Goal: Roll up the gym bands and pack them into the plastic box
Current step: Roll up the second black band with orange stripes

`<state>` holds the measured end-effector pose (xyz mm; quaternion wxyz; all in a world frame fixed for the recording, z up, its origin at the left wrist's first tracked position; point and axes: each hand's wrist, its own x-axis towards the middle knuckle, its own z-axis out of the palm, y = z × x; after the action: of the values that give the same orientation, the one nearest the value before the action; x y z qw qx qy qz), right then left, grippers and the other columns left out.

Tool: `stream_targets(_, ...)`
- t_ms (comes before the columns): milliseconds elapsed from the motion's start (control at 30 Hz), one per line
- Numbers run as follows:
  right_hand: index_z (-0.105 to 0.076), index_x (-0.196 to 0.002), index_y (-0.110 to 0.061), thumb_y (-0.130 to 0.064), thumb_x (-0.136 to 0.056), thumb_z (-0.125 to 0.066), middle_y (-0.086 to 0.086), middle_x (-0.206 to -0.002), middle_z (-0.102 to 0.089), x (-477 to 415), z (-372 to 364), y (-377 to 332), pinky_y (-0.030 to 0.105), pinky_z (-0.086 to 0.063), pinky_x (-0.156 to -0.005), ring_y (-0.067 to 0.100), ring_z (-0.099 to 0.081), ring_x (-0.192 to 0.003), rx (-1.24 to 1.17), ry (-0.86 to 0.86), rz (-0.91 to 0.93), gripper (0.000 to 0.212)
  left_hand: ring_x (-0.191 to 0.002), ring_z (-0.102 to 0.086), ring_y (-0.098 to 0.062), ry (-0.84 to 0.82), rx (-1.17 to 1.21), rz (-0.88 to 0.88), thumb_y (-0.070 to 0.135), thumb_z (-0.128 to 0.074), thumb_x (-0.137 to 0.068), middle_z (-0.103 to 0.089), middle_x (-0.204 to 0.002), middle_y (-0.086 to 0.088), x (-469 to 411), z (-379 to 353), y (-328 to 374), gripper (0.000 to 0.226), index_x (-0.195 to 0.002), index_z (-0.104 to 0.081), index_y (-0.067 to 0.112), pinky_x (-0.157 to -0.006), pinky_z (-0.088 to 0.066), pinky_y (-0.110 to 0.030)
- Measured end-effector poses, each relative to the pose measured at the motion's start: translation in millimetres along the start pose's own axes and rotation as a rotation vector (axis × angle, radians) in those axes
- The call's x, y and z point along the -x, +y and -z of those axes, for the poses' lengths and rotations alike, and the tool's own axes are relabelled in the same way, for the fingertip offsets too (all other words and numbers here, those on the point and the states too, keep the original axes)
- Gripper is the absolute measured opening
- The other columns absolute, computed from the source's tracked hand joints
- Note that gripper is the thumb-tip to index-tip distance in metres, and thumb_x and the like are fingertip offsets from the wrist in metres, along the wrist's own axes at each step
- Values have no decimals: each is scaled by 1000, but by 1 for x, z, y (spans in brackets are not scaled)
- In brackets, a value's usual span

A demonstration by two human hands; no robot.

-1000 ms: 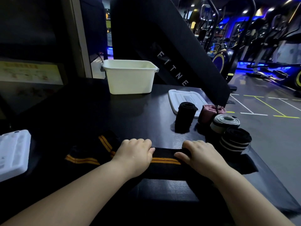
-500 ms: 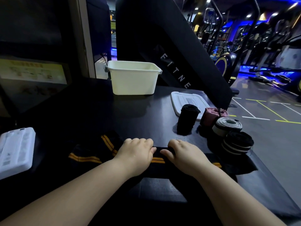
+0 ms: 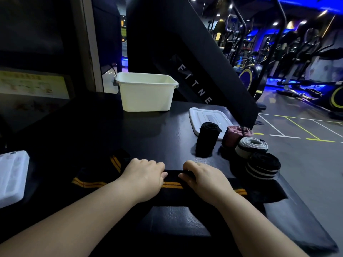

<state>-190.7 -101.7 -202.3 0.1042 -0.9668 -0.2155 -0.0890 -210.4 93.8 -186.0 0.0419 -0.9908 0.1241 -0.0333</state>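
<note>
Hands sit nearest, side by side and almost touching: the left hand [image 3: 146,175] and right hand [image 3: 202,179] each curl their fingers over the far edge of a black band [image 3: 171,184] with orange stripes, gripping it against the dark table [image 3: 144,138]. The band's loose length trails off left (bending away there). Beyond the right hand stand four rolled bands: a black-and-white striped roll [image 3: 263,167], a grey roll [image 3: 252,147], a pink roll [image 3: 235,134] and an upright plain black roll [image 3: 207,140]. Behind them lies the white lid [image 3: 204,117]; farther back stands the open white plastic box [image 3: 146,95].
</note>
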Motion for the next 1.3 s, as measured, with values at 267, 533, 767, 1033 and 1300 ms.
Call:
stream_targets(267, -56, -117, -37, -57, -96, -40, -9, -101, -57, 5, -1, 6, 30, -41, -84, 15, -51, -102, -21, -33, 58, 33, -104, -50, -20, -24, 159, 58, 47, -30, -102, -53, -106, 7, 9, -9, -4, 27, -102, -44, 24, -92, -37, -37)
stream_targets(533, -50, -106, -28, -57, -97, -36, -8, -105, -57, 3, 3, 1, 31, -37, -87, 16, -50, -106, 6, -125, -1, 34, -104, -53, -21, 11, 309, 47, 48, -37, -100, -57, -105, 4, 5, -8, -8, 26, -99, -44, 24, -87, -40, -35)
stream_targets(767, -51, -109, -27, -54, -97, -37, -7, -116, -57, -2, 4, -11, 33, -31, -94, 19, -48, -115, 123, -113, -12, 33, -108, -52, -20, 38, 415, 59, 47, -42, -99, -59, -111, 4, 6, -10, -11, 29, -109, -50, 21, -87, -38, -33)
stream_targets(1033, -48, -97, -23, -58, -96, -35, -3, -101, -59, 0, 5, -5, 36, -41, -82, 22, -56, -101, 97, -117, -47, 38, -107, -56, -24, -14, 49, -29, 41, -28, -103, -61, -111, 2, 8, 2, -35, 29, -109, -50, 24, -91, -35, -38)
stream_targets(1300, -51, -105, -28, -58, -96, -36, -7, -111, -53, 1, 8, 0, 32, -32, -92, 18, -46, -114, 178, -106, -70, 34, -98, -57, -19, 47, 122, -30, 47, -35, -101, -61, -102, 7, 6, -12, -43, 29, -103, -53, 25, -83, -33, -32)
